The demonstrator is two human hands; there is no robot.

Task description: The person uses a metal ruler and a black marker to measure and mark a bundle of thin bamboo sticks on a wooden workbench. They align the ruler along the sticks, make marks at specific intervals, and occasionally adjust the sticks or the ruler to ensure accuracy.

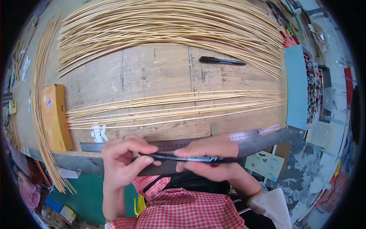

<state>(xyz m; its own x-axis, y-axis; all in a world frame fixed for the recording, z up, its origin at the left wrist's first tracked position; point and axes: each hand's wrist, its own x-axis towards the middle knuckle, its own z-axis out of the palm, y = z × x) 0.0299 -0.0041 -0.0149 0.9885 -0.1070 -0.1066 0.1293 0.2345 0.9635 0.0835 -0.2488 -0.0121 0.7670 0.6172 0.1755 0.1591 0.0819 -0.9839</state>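
Above the near edge of the table, both hands hold a black marker pen (167, 157) lying crosswise. Thumb and fingertips of my left hand (124, 158) pinch its narrow left end; whether that end is capped is unclear. My right hand (211, 152) grips the barrel between thumb and fingers, the thumb side toward the left hand. Just beneath the hands, a steel ruler (244, 136) runs along the table edge, partly covered by them. Beyond it lies a loose row of thin pale rods (171, 110), spanning from a yellow box to a light blue box.
The yellow box (57, 118) stands left, the light blue box (296, 87) right, holding many small dark and red pieces. A large pile of rods (164, 26) covers the far side. Another rod bundle (42, 72) overhangs the left edge. A second black pen (222, 61) lies mid-table.
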